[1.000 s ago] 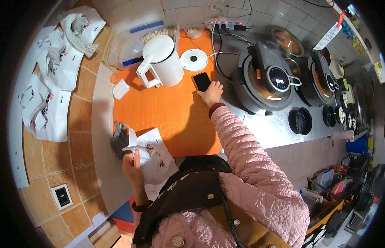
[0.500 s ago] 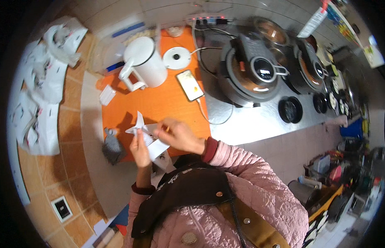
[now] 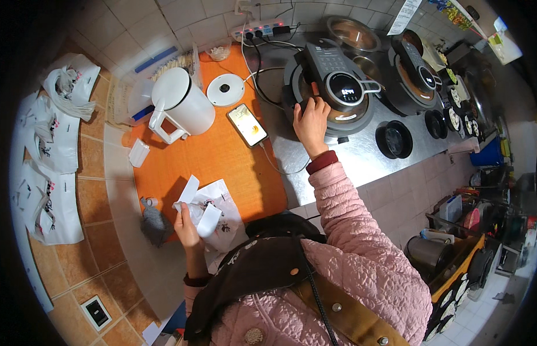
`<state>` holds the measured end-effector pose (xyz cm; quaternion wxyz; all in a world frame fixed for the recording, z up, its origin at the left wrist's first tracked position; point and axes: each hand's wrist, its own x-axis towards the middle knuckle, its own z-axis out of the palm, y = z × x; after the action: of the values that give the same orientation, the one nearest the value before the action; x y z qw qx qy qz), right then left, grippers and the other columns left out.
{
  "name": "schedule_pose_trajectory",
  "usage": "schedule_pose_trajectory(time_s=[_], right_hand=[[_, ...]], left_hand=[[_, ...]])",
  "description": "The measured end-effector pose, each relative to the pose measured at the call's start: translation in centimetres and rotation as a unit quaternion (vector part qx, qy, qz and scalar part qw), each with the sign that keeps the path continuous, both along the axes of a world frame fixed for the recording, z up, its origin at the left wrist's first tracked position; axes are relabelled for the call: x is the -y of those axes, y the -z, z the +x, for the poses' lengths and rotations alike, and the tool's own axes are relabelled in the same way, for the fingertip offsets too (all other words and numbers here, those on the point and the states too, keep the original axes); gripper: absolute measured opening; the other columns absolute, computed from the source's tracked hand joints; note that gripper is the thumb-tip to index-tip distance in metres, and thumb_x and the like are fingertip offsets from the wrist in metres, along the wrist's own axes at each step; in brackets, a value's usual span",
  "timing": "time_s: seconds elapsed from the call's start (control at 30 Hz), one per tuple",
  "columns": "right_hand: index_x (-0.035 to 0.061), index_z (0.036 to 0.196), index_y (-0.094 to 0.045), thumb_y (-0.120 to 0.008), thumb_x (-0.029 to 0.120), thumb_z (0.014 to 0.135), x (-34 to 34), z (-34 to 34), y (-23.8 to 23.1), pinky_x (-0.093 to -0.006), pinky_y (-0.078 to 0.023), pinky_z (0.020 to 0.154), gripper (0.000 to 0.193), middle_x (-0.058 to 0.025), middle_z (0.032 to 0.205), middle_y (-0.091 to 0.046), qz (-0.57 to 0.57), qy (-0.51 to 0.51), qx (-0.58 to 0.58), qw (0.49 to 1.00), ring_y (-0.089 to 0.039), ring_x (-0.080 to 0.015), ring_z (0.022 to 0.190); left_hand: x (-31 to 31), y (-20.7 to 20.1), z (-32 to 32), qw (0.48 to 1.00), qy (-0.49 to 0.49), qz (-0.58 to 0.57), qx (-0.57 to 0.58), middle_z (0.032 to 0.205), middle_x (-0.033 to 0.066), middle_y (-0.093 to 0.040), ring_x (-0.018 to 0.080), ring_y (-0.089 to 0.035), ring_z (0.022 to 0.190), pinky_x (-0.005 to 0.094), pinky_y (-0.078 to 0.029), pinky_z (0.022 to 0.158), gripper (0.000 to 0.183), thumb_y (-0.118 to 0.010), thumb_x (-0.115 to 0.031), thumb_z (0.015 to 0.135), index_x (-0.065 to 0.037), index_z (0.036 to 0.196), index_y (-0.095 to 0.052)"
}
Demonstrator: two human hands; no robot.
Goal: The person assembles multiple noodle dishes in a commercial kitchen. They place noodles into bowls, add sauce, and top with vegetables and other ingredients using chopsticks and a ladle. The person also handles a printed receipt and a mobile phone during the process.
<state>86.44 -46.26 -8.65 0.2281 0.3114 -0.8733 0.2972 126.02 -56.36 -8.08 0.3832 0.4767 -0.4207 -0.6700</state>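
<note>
My left hand (image 3: 189, 232) is closed on the gathered top of a white printed bag (image 3: 225, 199), which lies at the near end of the orange tabletop (image 3: 208, 167). Stiff white flaps (image 3: 208, 221) stick out beside its fingers. My right hand (image 3: 312, 124) is stretched forward over the front left of a round grey electric cooker (image 3: 349, 124), with its fingers apart at the lid beside the display arm (image 3: 336, 69). A small reddish-brown piece (image 3: 315, 89) shows just past the fingertips. A grey bundle (image 3: 156, 224) lies near my left hand.
A white kettle (image 3: 185, 104), its round base (image 3: 226, 90) and a charging phone (image 3: 247, 125) stand beyond the bag. A second cooker (image 3: 411, 86) and black round dishes (image 3: 394, 139) are on the metal counter (image 3: 361, 161). White bags (image 3: 52, 202) hang at the left.
My right hand has left the white bag and moved up and right to the cooker. My left hand still holds the bag. The whole view has shifted somewhat.
</note>
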Motion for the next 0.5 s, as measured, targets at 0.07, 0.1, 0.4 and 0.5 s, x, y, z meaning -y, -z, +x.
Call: schedule_pose_trajectory(time_s=[0.07, 0.1, 0.4, 0.5], right_hand=[[-0.0111, 0.11, -0.055, -0.065, 0.02, 0.086, 0.4, -0.5, -0.1, -0.0452, -0.041, 0.096, 0.041, -0.0285, 0.119, -0.052, 0.014, 0.011, 0.018, 1.0, -0.046, -0.0431, 0.11], [-0.0112, 0.111, -0.055, -0.065, 0.021, 0.086, 0.7, -0.6, -0.2, -0.0447, -0.041, 0.096, 0.042, -0.0283, 0.12, -0.052, 0.017, 0.015, 0.013, 1.0, -0.047, -0.0428, 0.11], [-0.0089, 0.124, -0.052, -0.061, 0.022, 0.089, 3.0, -2.6, -0.4, -0.0448, -0.042, 0.095, 0.047, -0.0227, 0.118, -0.056, -0.013, 0.014, -0.033, 0.999, -0.047, -0.0401, 0.11], [-0.0057, 0.116, -0.057, -0.062, 0.014, 0.088, 2.5, -1.0, -2.0, -0.0436, -0.043, 0.092, 0.034, -0.0214, 0.114, -0.058, -0.074, -0.034, -0.032, 0.996, -0.048, -0.0391, 0.108]], left_hand=[[-0.1, -0.1, 0.1, 1.0, 0.001, 0.0, 0.005, 0.091, 0.0031, -0.067, 0.0104, -0.062, 0.076, 0.0259, -0.05, 0.067, 0.031, -0.052, -0.028, 0.102, 0.001, 0.106, -0.064], [-0.1, -0.1, 0.1, 1.0, 0.007, -0.001, 0.011, 0.091, 0.0037, -0.067, 0.011, -0.063, 0.076, 0.0265, -0.05, 0.067, 0.032, -0.052, -0.029, 0.102, 0.001, 0.106, -0.064], [0.2, 1.1, 0.8, 1.0, 0.004, 0.0, 0.023, 0.087, 0.003, -0.067, 0.0111, -0.062, 0.073, 0.0271, -0.049, 0.065, 0.031, -0.053, -0.03, 0.102, -0.001, 0.097, -0.065], [-0.1, 0.4, 0.3, 1.0, 0.001, 0.004, 0.029, 0.086, 0.0015, -0.065, 0.01, -0.06, 0.073, 0.0262, -0.048, 0.065, 0.031, -0.053, -0.029, 0.102, -0.001, 0.097, -0.064]])
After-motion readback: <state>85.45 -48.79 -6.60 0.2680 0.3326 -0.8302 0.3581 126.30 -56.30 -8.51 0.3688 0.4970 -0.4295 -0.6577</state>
